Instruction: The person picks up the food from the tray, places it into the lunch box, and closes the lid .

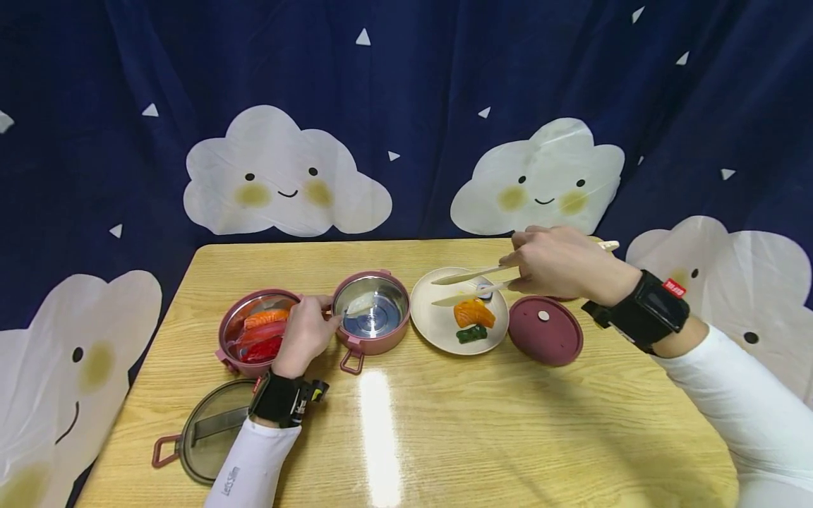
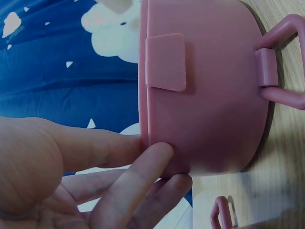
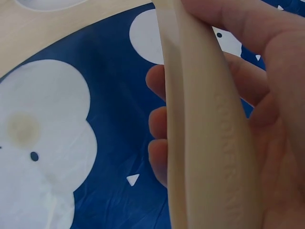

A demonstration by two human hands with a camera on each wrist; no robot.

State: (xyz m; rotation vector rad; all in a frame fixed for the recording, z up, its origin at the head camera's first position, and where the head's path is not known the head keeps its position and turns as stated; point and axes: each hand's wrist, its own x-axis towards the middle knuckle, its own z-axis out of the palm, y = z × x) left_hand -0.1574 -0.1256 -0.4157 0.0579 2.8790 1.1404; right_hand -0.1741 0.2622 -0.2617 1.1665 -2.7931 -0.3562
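small lettering on left sleeve [image 1: 232, 474], red tag on right wristband [image 1: 675, 287], both unreadable

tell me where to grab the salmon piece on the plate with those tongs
Probably across its narrow middle, coming from above and from the right, where the right hand already holds the tongs. The salmon piece lies flat on the cream plate with its top uncovered; the green piece lies close at its near side, so keep the tips off that edge.
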